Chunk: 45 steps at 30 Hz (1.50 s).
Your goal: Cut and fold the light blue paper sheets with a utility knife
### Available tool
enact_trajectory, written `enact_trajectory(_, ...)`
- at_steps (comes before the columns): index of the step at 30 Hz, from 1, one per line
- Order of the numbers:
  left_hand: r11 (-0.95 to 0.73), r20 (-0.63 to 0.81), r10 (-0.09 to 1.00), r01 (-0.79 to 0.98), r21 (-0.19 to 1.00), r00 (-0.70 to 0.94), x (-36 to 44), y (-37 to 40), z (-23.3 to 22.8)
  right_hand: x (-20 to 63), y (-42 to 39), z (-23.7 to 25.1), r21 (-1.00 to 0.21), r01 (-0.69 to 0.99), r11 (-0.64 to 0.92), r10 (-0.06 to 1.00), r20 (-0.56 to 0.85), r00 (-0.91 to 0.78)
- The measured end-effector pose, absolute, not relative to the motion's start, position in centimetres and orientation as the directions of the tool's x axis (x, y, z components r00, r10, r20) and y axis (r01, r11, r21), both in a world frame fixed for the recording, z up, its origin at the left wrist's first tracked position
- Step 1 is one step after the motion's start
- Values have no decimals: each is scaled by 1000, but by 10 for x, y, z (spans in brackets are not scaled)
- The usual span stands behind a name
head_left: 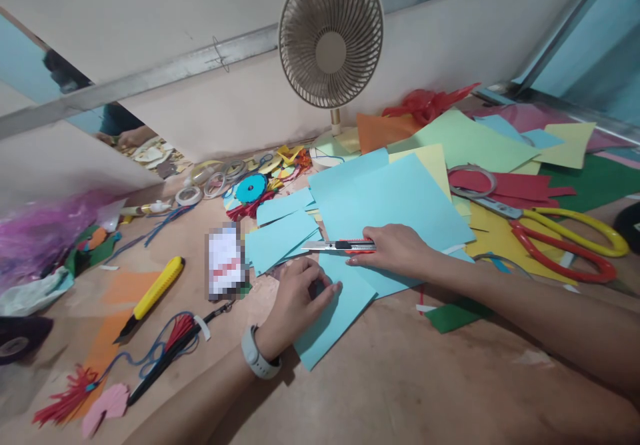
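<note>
The right hand [395,248] has its fingers curled tight round a red-handled utility knife [340,246], whose blade lies flat and points left across a light blue paper sheet [350,292]. The left hand [295,298] presses that same sheet down with fingers bent, gripping nothing; a grey watch [257,355] sits on its wrist. More blue sheets [395,195] fan out behind on the brown table [400,378]. Yellow-and-red scissors [565,242] lie to the right, a yellow cutter [155,292] to the left, a fan [331,38] at the wall.

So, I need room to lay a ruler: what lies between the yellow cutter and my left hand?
In the head view, a blurred white card and bare tabletop.
</note>
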<state>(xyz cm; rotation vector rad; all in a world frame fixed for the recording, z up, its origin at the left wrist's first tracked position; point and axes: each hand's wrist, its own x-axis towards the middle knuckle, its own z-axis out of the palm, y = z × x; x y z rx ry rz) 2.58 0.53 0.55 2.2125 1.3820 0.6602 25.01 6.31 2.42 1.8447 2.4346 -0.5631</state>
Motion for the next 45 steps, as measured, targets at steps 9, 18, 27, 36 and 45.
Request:
enact_trajectory(9, -423, 176, 899, 691, 586, 402, 26, 5, 5, 250, 62, 27, -281, 933, 224, 922, -249, -297)
enact_trajectory(18, -447, 194, 892, 737, 507, 408, 24, 5, 2, 257, 18, 29, -295, 927, 230, 915, -259, -309)
enact_trajectory(27, -456, 210, 888, 736, 500, 408, 24, 3, 0, 262, 9, 23, -211, 955, 209, 936, -240, -258)
enact_trajectory(36, -442, 184, 895, 741, 505, 407, 24, 3, 1, 262, 12, 26, -195, 953, 231, 918, -280, -280)
enact_trajectory(45, -450, 193, 892, 755, 477, 409, 23, 3, 1, 268, 21, 32, -195, 951, 239, 876, -380, -298)
